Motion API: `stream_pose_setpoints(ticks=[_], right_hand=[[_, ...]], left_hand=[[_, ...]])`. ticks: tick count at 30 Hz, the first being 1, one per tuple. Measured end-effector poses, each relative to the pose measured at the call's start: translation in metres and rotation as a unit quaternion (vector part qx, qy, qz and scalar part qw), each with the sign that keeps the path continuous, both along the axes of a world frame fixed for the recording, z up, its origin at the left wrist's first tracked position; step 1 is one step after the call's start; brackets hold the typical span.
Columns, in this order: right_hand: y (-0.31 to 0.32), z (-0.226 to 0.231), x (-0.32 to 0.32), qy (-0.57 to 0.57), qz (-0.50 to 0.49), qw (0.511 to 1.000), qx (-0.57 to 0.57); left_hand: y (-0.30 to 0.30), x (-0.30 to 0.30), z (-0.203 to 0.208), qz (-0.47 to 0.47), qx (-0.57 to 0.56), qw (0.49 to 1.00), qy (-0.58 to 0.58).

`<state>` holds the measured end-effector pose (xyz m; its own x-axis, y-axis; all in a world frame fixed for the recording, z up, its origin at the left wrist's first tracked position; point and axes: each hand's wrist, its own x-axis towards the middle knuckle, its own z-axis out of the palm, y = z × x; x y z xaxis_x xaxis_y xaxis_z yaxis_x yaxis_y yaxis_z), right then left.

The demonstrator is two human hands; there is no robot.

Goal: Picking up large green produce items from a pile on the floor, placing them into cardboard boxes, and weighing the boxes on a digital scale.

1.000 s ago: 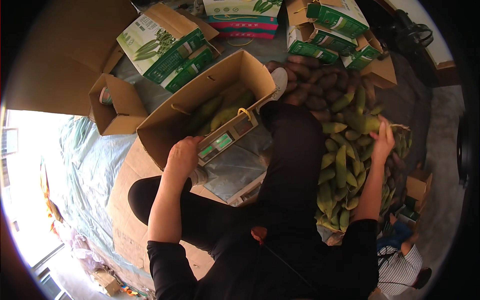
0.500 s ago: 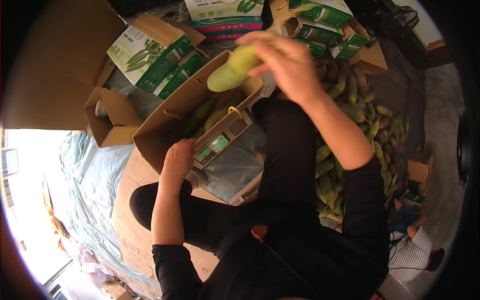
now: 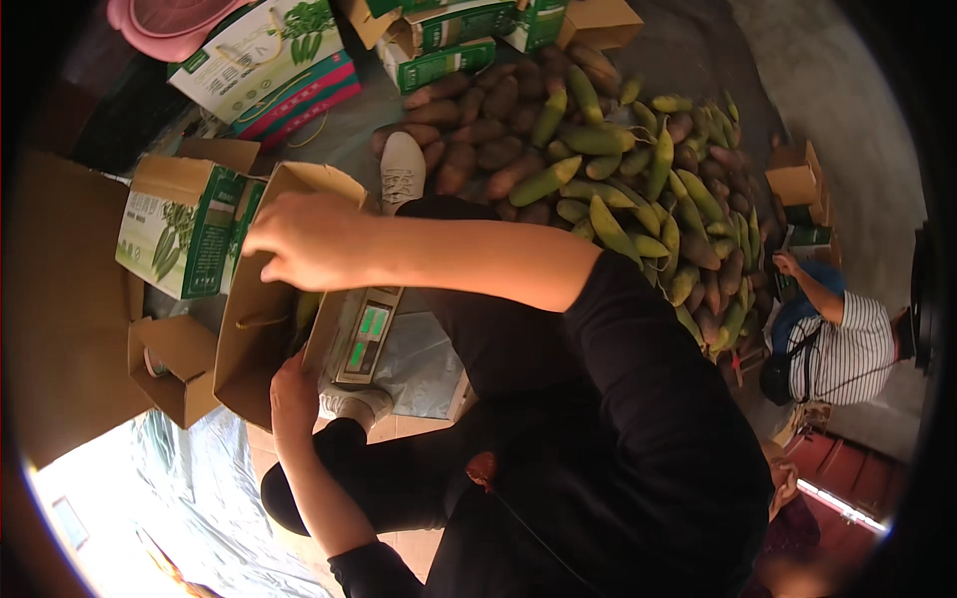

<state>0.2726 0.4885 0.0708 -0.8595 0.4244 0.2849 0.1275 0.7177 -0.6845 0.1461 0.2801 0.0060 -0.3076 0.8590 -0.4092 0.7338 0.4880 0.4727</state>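
A long open cardboard box (image 3: 334, 177) stands in front of me, beside the scale with a lit green display (image 3: 371, 321). My right hand (image 3: 311, 239) is over its opening, fingers apart and slightly bent, with nothing visible in them. My left hand (image 3: 294, 399) grips the box's near rim. Down inside, part of a green radish (image 3: 307, 307) shows; my right hand and the box wall hide most of the contents. To the right lies a large heap of radishes, where green radishes (image 3: 615, 227) mix with dark reddish ones (image 3: 456, 167).
A printed green-and-white carton (image 3: 164, 234) and a small open box (image 3: 184, 364) stand left of the long box. More cartons (image 3: 439, 68) are at the back. A pink lidded tub (image 3: 174, 25) is at upper left. A person in a striped shirt (image 3: 847, 349) sits at far right.
My right hand has come down over the box, and the green radish it held is out of it. The view has swung right, showing more of the heap. My left hand stays on the rim.
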Motion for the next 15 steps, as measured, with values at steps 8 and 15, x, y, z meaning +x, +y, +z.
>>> stream_pose_setpoints(ticks=[8, 15], right_hand=[[0.075, -0.078, 0.184, 0.020, -0.359, 0.922, -0.141], [0.079, -0.194, 0.395, -0.263, -0.552, 0.783, -0.112]], left_hand=[[-0.005, 0.001, -0.001, 0.001, 0.033, 0.999, -0.002], [-0.010, -0.005, 0.002, 0.013, 0.000, 0.999, 0.033]])
